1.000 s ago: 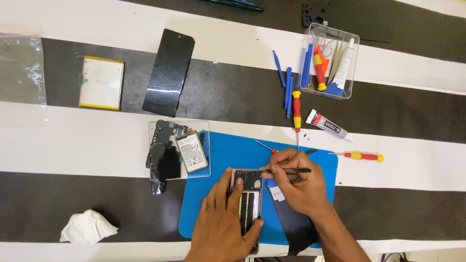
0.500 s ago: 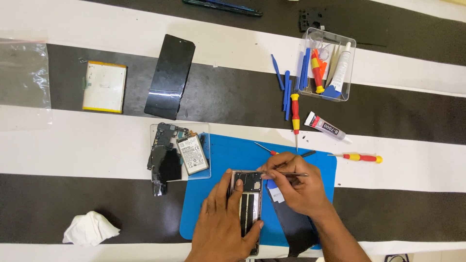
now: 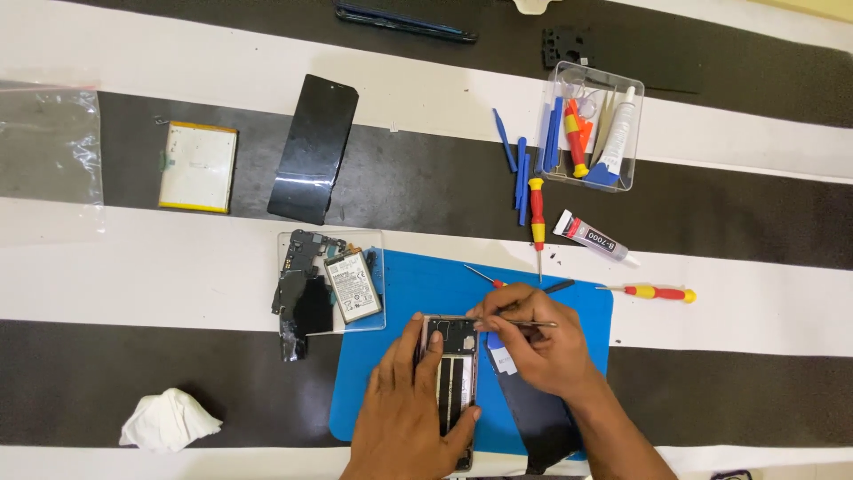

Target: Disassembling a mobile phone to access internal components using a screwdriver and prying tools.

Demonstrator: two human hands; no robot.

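An opened phone (image 3: 453,364) lies on a blue work mat (image 3: 426,284) near the table's front edge. My left hand (image 3: 404,413) lies over its left side and holds it down, fingers spread along the frame. My right hand (image 3: 533,342) grips thin metal tweezers (image 3: 524,324), with their tips over the phone's upper end. A dark flat panel (image 3: 533,422) lies on the mat under my right wrist.
A clear tray (image 3: 330,283) with a small battery and dark phone parts sits left of the mat. A black screen panel (image 3: 314,148), a larger battery (image 3: 197,167), a tool box (image 3: 593,126), a glue tube (image 3: 593,238), screwdrivers (image 3: 537,213) and a white cloth (image 3: 169,420) lie around.
My right hand and the tweezers have shifted slightly to the left over the phone's top. My left hand stays pressed on the phone.
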